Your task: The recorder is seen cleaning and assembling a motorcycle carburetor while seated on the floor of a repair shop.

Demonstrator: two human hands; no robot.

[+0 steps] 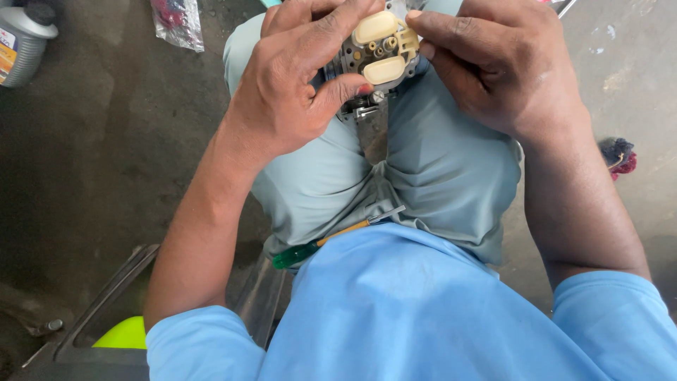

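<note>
My left hand (293, 77) wraps around a small metal carburettor (374, 53) held above my knees, thumb pressed under it. On its upturned face sits a cream plastic float with two lobes (379, 48). My right hand (493, 63) touches the float's right side with fingertips pinched on it. Both hands hold the part together at the top of the view. A screwdriver (331, 240) with a green handle and a yellow shaft lies across my lap, untouched.
I sit over a dark, stained concrete floor. A grey plastic bottle (25, 39) stands at the top left, a clear plastic bag (176, 21) beside it. A dark rag (618, 154) lies at the right. A black frame and a yellow-green object (123, 333) are at the bottom left.
</note>
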